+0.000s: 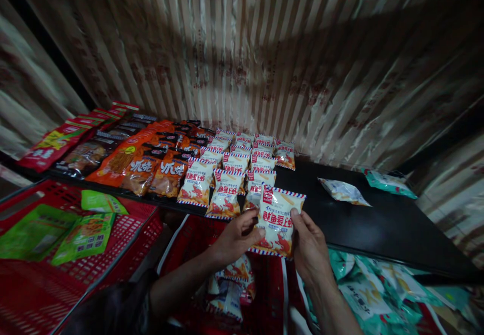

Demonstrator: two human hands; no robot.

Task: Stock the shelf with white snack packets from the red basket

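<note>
A white snack bag point(278, 221) with red lettering and a striped edge is held upright between my hands, in front of the shelf's edge. My left hand point(242, 234) pinches its left side, and my right hand point(308, 239) grips its right side. Behind it, matching snack bags point(227, 193) stand in rows on the black shelf point(336, 224). More of these bags point(229, 294) lie in the red basket point(264, 284) below my hands. The held bag partly covers the front bag of the nearest row.
Orange bags point(166, 173), brown bags point(86, 153) and red bags point(56, 141) line the shelf's left. A white bag point(344, 191) and a teal bag point(391, 183) lie on the right. Baskets below hold green packets point(85, 236) and teal bags point(363, 294). Corrugated sheeting point(242, 47) stands behind.
</note>
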